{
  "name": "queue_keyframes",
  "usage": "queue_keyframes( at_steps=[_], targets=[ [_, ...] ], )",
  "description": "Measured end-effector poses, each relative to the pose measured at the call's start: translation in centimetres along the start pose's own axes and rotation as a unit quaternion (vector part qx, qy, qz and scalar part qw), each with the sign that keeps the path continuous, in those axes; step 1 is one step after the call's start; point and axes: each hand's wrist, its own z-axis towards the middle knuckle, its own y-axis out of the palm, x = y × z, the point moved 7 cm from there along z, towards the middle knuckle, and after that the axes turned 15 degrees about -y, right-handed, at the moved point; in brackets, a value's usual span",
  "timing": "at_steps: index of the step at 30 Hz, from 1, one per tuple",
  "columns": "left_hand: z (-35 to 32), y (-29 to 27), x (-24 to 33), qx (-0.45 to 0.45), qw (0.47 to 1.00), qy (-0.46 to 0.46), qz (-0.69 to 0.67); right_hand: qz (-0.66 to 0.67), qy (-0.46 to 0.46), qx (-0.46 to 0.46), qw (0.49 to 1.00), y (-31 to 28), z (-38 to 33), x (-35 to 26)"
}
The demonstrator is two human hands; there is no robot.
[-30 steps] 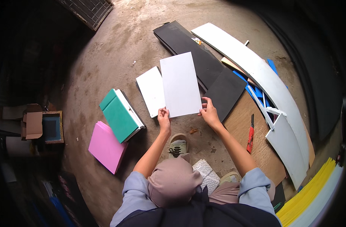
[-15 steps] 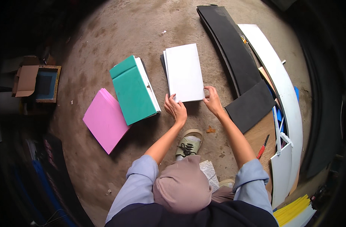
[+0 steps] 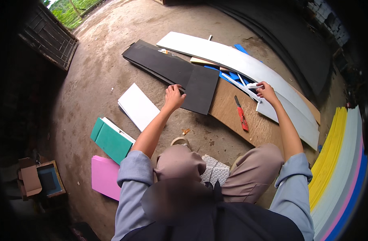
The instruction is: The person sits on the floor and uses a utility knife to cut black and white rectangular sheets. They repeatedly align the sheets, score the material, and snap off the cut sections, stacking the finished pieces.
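Observation:
My left hand (image 3: 175, 97) reaches over the near edge of a stack of black foam sheets (image 3: 160, 62), beside a shorter black sheet (image 3: 200, 88) on top. Its fingers are bent, with thumb and fingertips apart; whether they touch the sheets I cannot tell. My right hand (image 3: 267, 92) is closed on the end of a thin white strip (image 3: 253, 85), above other white offcuts. To the left lie a white sheet stack (image 3: 139, 105), a green stack (image 3: 111, 138) and a pink stack (image 3: 104, 176).
A red cutter knife (image 3: 242, 116) lies on a brown board (image 3: 228, 108). A long white sheet (image 3: 232, 58) and blue scraps (image 3: 234, 76) lie beyond. Yellow sheets (image 3: 328, 156) stand at right. An open carton (image 3: 30, 180) sits at left, a dark gate (image 3: 51, 34) behind.
Both hands have left the white sheet stack. The left is now by the black sheets, the right at the white strips. The view has turned to the right.

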Motion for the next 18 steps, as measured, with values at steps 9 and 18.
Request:
queue_keyframes(
  at_steps=[9,18],
  targets=[
    [-2.4,8.9,9.2,-0.128,0.966,0.140,-0.174,-0.109,-0.070,0.068,0.989,7.5,-12.2,10.2],
    [-1.6,11.6,5.8,-0.058,0.931,-0.065,-0.354,-0.235,-0.076,0.021,0.969,13.3,-10.0,7.1]
  ],
)
